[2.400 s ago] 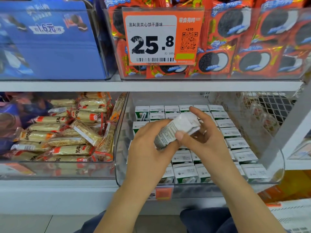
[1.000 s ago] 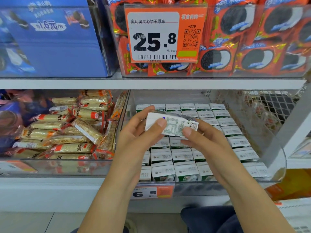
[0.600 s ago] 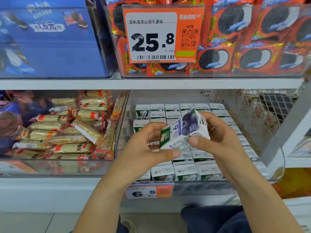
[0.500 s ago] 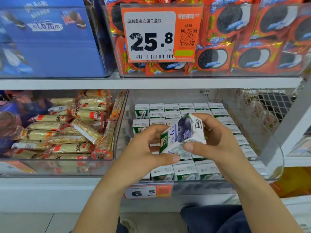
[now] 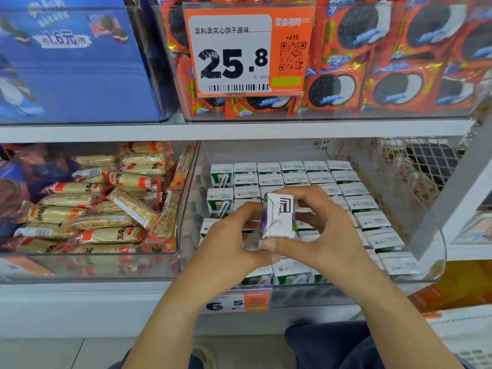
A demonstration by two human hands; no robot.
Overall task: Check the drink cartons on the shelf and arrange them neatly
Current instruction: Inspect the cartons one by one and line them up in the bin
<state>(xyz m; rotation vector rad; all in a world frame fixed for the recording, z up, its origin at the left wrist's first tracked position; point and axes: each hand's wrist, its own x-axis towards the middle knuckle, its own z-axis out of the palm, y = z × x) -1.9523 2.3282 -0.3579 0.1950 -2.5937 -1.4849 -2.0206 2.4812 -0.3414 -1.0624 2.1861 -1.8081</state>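
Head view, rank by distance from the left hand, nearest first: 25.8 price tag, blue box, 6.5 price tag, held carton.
1. Held carton: gripped by the left hand, shared with the right.
2. 6.5 price tag: just below, on the shelf edge.
3. 25.8 price tag: upper shelf, straight above.
4. Blue box: upper shelf, far left.

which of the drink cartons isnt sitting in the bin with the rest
The carton held up between the left hand and right hand, its folded end facing the camera. All the other cartons stand in rows inside the clear bin.
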